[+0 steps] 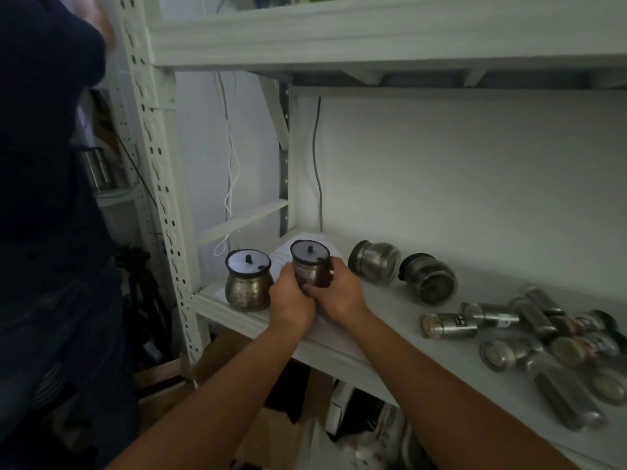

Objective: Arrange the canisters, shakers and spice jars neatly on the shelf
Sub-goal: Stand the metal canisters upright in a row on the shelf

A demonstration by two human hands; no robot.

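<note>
Both my hands hold one metal canister (310, 262) with a clear lid, upright on the white shelf (342, 337). My left hand (290, 295) wraps its left side, my right hand (336, 293) its right side and base. A second lidded canister (247, 281) stands upright just left of it, at the shelf's left end. Two more canisters (375, 261) (429, 278) lie on their sides to the right. Farther right, several small spice jars and shakers (529, 330) lie tumbled in a pile.
Another person in dark clothing (47, 198) stands close on the left. A perforated white upright (159, 184) frames the shelf's left side, with cords (232, 171) hanging behind. An upper shelf (373, 35) runs overhead. Boxes and bags (305, 418) sit below.
</note>
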